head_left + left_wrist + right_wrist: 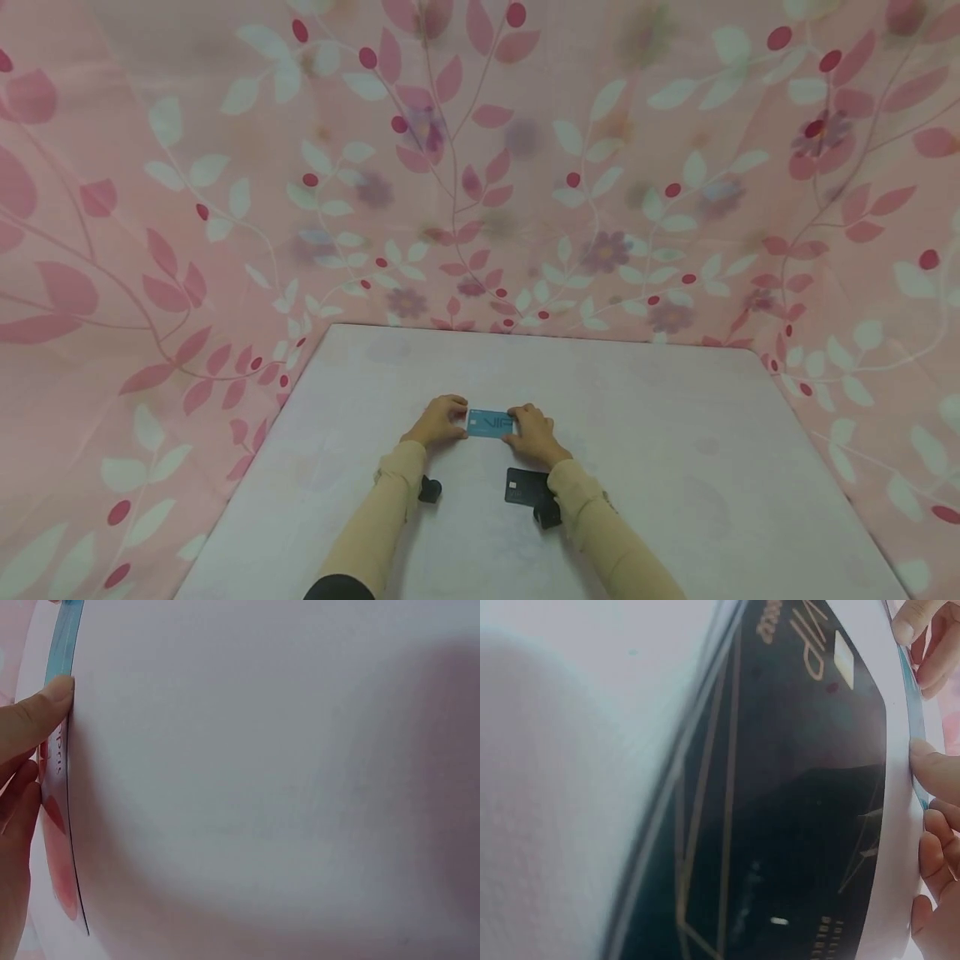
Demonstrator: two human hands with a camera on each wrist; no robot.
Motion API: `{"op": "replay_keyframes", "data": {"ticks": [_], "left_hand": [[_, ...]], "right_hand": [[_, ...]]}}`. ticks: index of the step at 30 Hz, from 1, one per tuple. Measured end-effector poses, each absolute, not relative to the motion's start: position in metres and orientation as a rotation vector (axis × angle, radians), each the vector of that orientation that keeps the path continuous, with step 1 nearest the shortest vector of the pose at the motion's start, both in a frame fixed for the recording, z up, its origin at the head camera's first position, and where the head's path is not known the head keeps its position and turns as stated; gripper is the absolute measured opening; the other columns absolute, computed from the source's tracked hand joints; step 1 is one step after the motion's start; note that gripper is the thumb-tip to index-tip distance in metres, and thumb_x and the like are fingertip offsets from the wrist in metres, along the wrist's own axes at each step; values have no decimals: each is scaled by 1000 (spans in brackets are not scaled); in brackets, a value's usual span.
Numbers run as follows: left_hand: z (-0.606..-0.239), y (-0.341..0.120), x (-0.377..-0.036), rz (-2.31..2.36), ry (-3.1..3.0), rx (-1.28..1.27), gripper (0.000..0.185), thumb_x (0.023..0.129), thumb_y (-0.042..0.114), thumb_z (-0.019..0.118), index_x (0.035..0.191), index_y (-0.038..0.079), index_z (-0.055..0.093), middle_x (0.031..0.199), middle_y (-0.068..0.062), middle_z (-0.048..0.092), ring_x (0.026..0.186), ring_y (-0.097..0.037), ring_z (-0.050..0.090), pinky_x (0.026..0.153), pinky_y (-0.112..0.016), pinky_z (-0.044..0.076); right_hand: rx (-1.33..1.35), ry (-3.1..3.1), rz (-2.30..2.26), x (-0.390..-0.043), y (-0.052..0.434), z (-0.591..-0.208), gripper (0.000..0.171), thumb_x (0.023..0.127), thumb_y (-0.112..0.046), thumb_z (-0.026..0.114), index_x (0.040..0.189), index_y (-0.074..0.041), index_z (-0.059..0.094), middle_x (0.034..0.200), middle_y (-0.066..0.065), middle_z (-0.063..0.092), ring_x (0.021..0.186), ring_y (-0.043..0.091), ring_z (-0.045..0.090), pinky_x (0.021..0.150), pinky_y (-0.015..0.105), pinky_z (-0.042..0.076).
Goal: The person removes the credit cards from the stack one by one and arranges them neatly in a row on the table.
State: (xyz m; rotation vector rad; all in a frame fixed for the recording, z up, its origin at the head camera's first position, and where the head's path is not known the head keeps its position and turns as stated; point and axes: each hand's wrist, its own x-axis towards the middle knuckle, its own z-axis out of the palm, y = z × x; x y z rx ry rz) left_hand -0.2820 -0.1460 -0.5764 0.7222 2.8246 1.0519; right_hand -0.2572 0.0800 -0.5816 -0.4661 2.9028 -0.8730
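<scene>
A blue card (490, 423) with "VIP" lettering and a small chip lies between both hands near the middle of the white table. My left hand (438, 421) holds its left end, thumb on the near side and fingers on the far side. In the left wrist view, the thumb (58, 688) lies on the end of the blue strip, and a pinkish card (60, 855) with red lettering extends past the fingers. My right hand (534, 433) grips the right end of the blue card in the same way. Under the right wrist lies a black card (795, 772) with gold "VIP" lettering.
Small black wrist cameras hang by the left sleeve (430, 489) and the right sleeve (547, 512); the right one partly covers the black card. The white table (645, 417) extends around the hands. Pink flowered cloth (480, 167) surrounds the table at the back and sides.
</scene>
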Motion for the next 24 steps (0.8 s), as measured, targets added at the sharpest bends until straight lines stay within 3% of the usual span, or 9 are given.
{"op": "replay_keyframes", "data": {"ticks": [24], "left_hand": [[-570, -144, -281, 935, 2786, 694, 45, 69, 4, 81, 109, -8, 66, 121, -20, 57, 118, -39, 49, 101, -50, 38]], "right_hand": [[-527, 2861, -884, -257, 83, -579, 42, 84, -21, 70, 120, -3, 57, 111, 11, 54, 104, 27, 50, 87, 50, 35]]}}
